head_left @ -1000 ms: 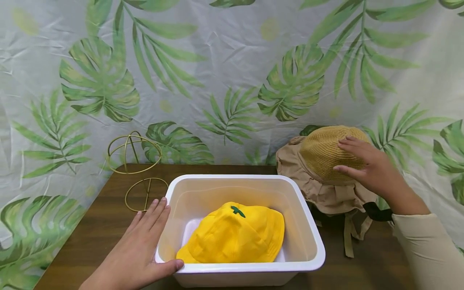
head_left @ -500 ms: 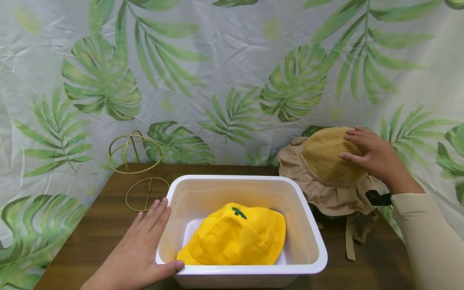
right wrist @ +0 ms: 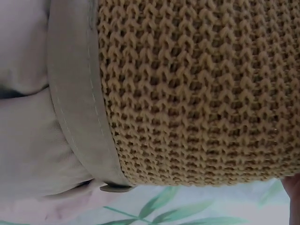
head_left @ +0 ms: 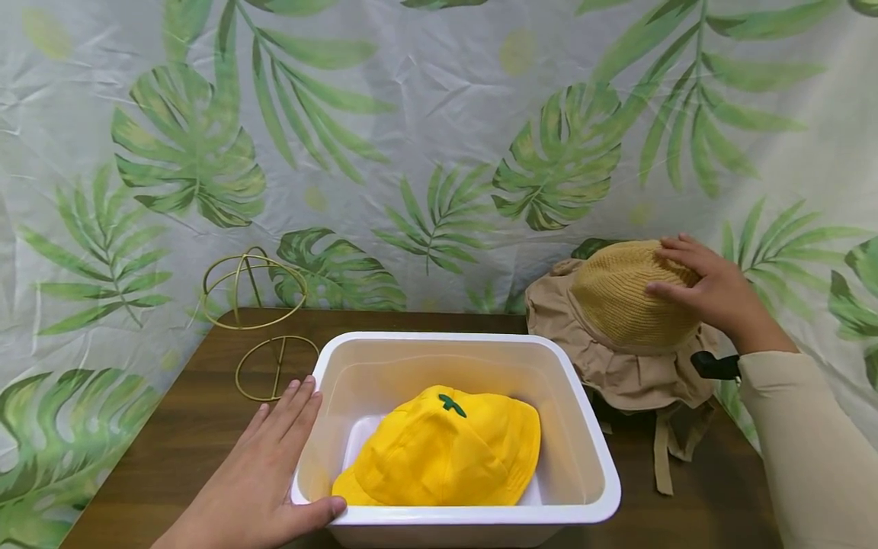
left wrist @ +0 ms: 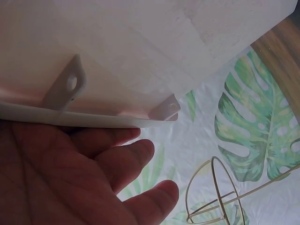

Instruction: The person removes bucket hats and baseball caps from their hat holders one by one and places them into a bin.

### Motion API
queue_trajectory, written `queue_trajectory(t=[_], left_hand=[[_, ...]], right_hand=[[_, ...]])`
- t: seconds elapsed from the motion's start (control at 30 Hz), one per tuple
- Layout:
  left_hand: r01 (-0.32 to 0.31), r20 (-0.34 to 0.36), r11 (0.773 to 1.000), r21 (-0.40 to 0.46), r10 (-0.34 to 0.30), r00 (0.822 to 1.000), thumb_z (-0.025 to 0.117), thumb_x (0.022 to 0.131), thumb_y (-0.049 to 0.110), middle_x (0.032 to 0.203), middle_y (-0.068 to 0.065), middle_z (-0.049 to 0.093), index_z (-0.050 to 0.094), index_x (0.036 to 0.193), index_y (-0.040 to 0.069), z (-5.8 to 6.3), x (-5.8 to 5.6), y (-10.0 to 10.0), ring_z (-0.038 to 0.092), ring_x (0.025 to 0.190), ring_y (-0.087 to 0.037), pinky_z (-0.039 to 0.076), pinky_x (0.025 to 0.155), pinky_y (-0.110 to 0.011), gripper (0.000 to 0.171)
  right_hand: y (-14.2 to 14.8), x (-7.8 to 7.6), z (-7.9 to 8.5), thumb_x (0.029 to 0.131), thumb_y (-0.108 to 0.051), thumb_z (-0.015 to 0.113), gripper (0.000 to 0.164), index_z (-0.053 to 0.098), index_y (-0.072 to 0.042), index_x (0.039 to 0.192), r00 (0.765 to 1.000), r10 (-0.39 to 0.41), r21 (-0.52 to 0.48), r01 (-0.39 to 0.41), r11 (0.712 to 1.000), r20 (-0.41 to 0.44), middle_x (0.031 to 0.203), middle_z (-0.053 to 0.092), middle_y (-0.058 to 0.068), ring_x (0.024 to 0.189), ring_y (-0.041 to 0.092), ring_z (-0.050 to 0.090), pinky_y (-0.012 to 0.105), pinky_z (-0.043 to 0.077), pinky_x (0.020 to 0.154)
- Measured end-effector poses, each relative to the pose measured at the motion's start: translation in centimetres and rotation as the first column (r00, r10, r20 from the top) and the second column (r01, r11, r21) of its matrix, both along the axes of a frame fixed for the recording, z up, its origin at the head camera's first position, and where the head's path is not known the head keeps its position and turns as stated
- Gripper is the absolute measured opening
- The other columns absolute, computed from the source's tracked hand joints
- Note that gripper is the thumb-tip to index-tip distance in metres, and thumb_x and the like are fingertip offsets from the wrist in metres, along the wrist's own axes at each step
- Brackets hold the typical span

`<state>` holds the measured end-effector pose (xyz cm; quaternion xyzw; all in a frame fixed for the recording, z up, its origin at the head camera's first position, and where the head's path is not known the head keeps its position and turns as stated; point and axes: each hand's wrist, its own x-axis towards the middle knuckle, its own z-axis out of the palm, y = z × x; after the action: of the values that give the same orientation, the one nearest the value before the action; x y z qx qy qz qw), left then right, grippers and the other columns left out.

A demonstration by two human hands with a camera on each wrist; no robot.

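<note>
The domed mustard-knit, beige-brimmed hat (head_left: 620, 301) lies left of the nearer right hand (head_left: 720, 296), thumb and fingers apart; the straight-fingered left hand (head_left: 261, 465) touches a white, rectangular plastic tub (head_left: 480, 515)

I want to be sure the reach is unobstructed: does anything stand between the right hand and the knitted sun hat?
Nothing visible does. The right hand appears to touch the crown of the knitted sun hat directly; the white basin stands nearer the camera and leftward, outside that gap.
</note>
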<state>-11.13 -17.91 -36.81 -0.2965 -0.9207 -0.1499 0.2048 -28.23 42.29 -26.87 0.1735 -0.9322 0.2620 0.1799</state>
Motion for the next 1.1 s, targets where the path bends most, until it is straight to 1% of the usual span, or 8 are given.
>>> queue_trajectory(t=[0.07,0.23,0.37,0.53,0.7,0.77,0.93,1.1], left_hand=[[0.002,-0.004,1.0,0.001,-0.002,1.0,0.068,0.077,0.069,0.159,-0.018,0.029,0.034,0.151,-0.004,0.0,0.0,0.0,0.021,0.148,-0.033,-0.011,0.113,-0.02,0.11],[0.001,-0.007,1.0,0.001,-0.001,1.0,0.069,0.077,0.069,0.159,-0.018,0.03,0.035,0.15,-0.005,-0.1,0.0,0.0,0.02,0.149,-0.031,-0.011,0.113,-0.02,0.109],[0.002,-0.007,1.0,0.003,-0.002,1.0,0.069,0.076,0.069,0.159,-0.018,0.029,0.035,0.15,-0.005,0.0,0.0,0.0,0.024,0.147,-0.035,-0.01,0.113,-0.02,0.11],[0.005,-0.009,1.0,0.006,-0.005,1.0,0.069,0.076,0.068,0.159,-0.017,0.028,0.035,0.151,-0.004,-0.1,0.0,-0.1,0.023,0.147,-0.033,-0.009,0.114,-0.02,0.11],[0.004,-0.009,1.0,0.006,-0.004,1.0,0.069,0.076,0.068,0.159,-0.018,0.029,0.034,0.151,-0.005,-0.1,0.0,0.0,0.02,0.149,-0.029,-0.009,0.114,-0.019,0.11],[0.001,-0.006,1.0,0.006,-0.001,1.0,0.07,0.076,0.068,0.159,-0.018,0.029,0.034,0.151,-0.005,0.0,0.1,0.0,0.021,0.148,-0.029,-0.009,0.114,-0.019,0.11],[-0.006,0.0,1.0,0.009,0.006,1.0,0.07,0.076,0.067,0.159,-0.018,0.029,0.033,0.151,-0.004,0.1,0.1,0.1,0.022,0.148,-0.03,-0.009,0.114,-0.019,0.11],[-0.004,-0.001,1.0,0.009,0.004,1.0,0.07,0.076,0.067,0.159,-0.017,0.029,0.033,0.151,-0.004,0.2,0.1,0.2,0.025,0.146,-0.033,-0.009,0.113,-0.018,0.11]], right_hand=[[0.1,-0.2,0.0,0.089,-0.025,0.076,0.067,0.049,-0.002,0.145,1.0,-0.001,0.001,0.001,1.0,0.024,0.157,0.034,0.015,0.151,0.02,0.01,0.06,0.01,0.116],[0.1,-0.5,0.2,0.09,-0.027,0.075,0.064,0.05,-0.003,0.145,0.997,0.008,0.023,-0.01,1.0,0.075,0.158,0.032,0.015,0.151,0.027,0.008,0.064,0.009,0.115],[0.0,-0.5,0.3,0.09,-0.027,0.074,0.065,0.049,-0.002,0.145,0.993,0.006,0.028,-0.009,1.0,0.116,0.159,0.03,0.016,0.151,0.03,0.007,0.065,0.009,0.114],[0.2,-0.8,0.2,0.09,-0.025,0.075,0.068,0.046,0.001,0.146,0.991,-0.004,0.023,0.001,1.0,0.131,0.16,0.025,0.019,0.151,0.034,0.003,0.066,0.006,0.113],[0.5,-1.0,0.0,0.089,-0.023,0.076,0.07,0.045,0.002,0.146,0.991,-0.004,0.004,0.003,1.0,0.133,0.162,0.02,0.019,0.15,0.035,-0.002,0.068,0.003,0.113],[0.5,-1.1,0.0,0.089,-0.023,0.076,0.07,0.044,0.002,0.147,0.99,0.006,-0.005,-0.005,1.0,0.142,0.162,0.019,0.019,0.15,0.038,-0.001,0.07,0.005,0.111],[0.5,-1.3,0.1,0.09,-0.023,0.075,0.074,0.04,-0.002,0.151,0.984,0.023,-0.003,-0.023,1.0,0.175,0.162,0.018,0.019,0.147,0.046,0.009,0.073,0.015,0.106],[0.5,-1.5,-0.1,0.09,-0.026,0.075,0.075,0.038,-0.007,0.153,0.982,0.008,0.01,-0.01,1.0,0.186,0.162,0.02,0.018,0.146,0.046,0.013,0.072,0.018,0.106]])
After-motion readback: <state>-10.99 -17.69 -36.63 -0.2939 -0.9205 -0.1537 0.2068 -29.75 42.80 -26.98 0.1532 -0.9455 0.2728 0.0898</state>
